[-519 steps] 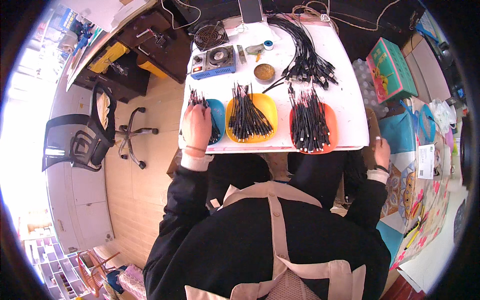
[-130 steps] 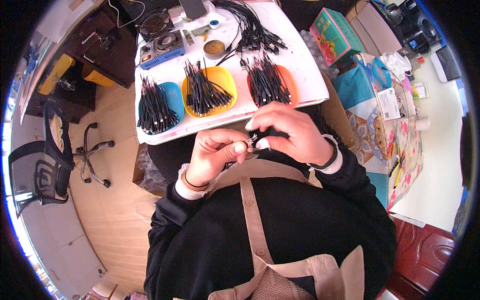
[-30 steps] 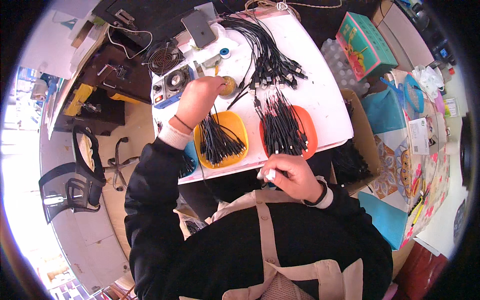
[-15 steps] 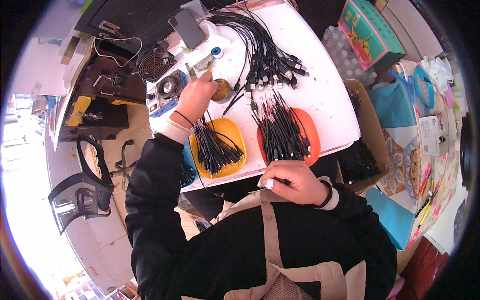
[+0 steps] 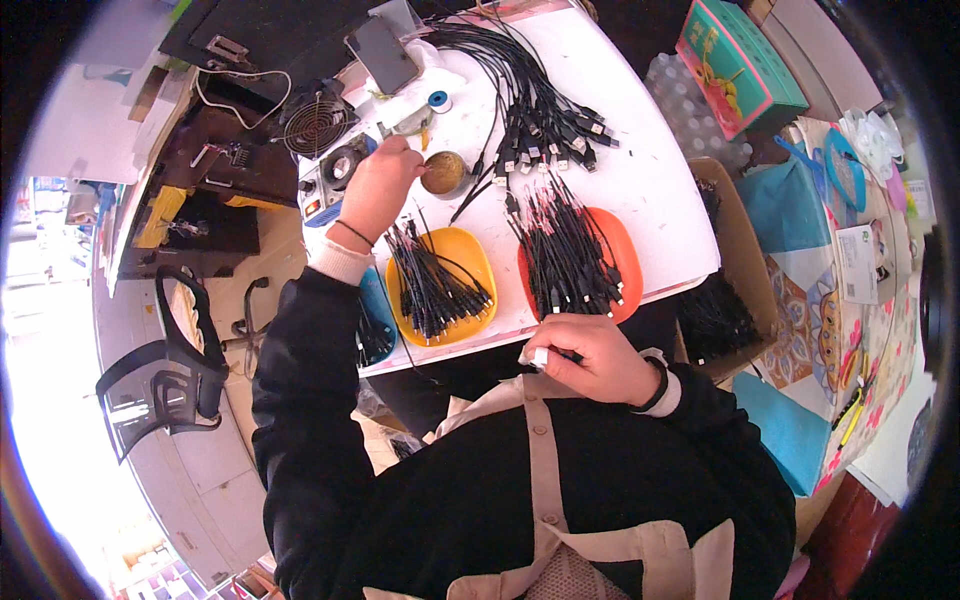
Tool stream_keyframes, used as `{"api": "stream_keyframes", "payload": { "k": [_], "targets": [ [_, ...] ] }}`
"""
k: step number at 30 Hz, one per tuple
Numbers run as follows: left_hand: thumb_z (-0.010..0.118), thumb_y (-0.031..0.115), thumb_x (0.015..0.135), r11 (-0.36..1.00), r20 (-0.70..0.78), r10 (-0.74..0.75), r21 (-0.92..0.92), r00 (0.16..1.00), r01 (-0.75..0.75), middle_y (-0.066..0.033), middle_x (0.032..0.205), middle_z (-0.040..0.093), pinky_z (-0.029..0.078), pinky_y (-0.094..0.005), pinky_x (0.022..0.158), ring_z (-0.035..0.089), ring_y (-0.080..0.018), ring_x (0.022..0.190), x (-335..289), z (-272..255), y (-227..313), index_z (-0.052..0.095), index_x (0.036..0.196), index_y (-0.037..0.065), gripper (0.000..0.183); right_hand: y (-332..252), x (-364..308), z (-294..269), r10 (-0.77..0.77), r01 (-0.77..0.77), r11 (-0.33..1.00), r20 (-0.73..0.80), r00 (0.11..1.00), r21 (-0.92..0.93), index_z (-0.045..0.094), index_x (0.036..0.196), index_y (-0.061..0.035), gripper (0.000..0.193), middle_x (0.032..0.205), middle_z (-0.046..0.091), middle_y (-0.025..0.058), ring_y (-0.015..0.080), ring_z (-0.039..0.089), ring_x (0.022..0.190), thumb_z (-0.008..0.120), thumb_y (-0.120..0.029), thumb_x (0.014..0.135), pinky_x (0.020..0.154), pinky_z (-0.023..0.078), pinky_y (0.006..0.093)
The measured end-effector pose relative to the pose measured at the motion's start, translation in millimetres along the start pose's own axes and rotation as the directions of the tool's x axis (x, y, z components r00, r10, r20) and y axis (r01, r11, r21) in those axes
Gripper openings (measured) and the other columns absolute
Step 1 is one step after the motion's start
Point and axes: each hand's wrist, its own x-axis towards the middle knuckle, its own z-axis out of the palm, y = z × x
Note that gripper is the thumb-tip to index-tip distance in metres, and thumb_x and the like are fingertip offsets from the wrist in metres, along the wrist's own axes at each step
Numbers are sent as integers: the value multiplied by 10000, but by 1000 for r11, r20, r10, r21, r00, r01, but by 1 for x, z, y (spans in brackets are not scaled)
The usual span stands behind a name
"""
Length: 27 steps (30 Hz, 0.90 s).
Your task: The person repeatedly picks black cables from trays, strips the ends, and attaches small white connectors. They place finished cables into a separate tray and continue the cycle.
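Note:
My left hand (image 5: 380,190) is over the far left of the white table, its fingers pinched together beside a small round tin (image 5: 443,173) with brownish contents. What the pinch holds, if anything, is hidden. Just left of it stands a small blue-and-white bench device (image 5: 325,195). My right hand (image 5: 590,360) is closed at the table's near edge, in front of my chest. A small white piece (image 5: 541,357) shows at its thumb and fingertips; whether it is held or wrapped on a finger I cannot tell.
Short black cables fill a yellow bowl (image 5: 478,262), an orange bowl (image 5: 626,260) and a blue bowl (image 5: 374,300). A bundle of USB cables (image 5: 545,135) lies across the back. Nearby are a phone (image 5: 383,55), a wire spool (image 5: 439,101) and a fan (image 5: 316,126). Right stands a cardboard box (image 5: 755,260).
My left hand has drawn back from above the tin to its left side, uncovering the tin's opening. My right hand has barely moved and stays closed.

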Motion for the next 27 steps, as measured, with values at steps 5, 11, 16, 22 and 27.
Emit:
{"api": "stream_keyframes", "payload": {
  "k": [5,11,16,22,27],
  "targets": [
    [664,96,791,991,-175,-32,-134,984,8,-138,817,579,484,-402,688,599,-330,781,-25,-32,-27,671,840,8,100,-2,-3,4,30,-30,1000,-17,999,-8,616,958,-9,129,853,612,122,274,611,764,572,-89,866,676,478,344],
    [665,90,786,987,-222,-162,-50,961,155,-148,820,580,489,-402,693,603,-340,772,-47,-42,-72,671,827,8,92,-4,-1,12,75,-75,997,-14,997,11,623,923,1,109,841,624,121,256,611,744,587,-77,856,662,475,323],
    [646,107,808,976,-185,-192,69,964,207,-152,840,566,499,-431,694,609,-355,783,-47,-29,-95,646,790,20,88,-4,2,13,84,-83,996,8,996,-30,624,927,6,113,849,631,121,259,617,749,583,-79,864,670,483,326],
    [608,97,826,960,-105,-198,182,975,214,-158,877,557,506,-450,683,615,-375,777,-40,-22,-102,611,763,13,105,-1,3,10,119,-118,992,15,993,-41,625,946,1,122,848,630,125,268,624,764,579,-82,869,686,491,333],
    [629,122,811,928,-8,-216,309,976,208,-158,858,546,484,-457,705,604,-360,810,-35,-20,-106,627,787,10,115,0,4,11,119,-118,991,26,992,-55,620,942,1,120,852,628,126,274,626,766,578,-82,865,681,492,336]
  ]
}}
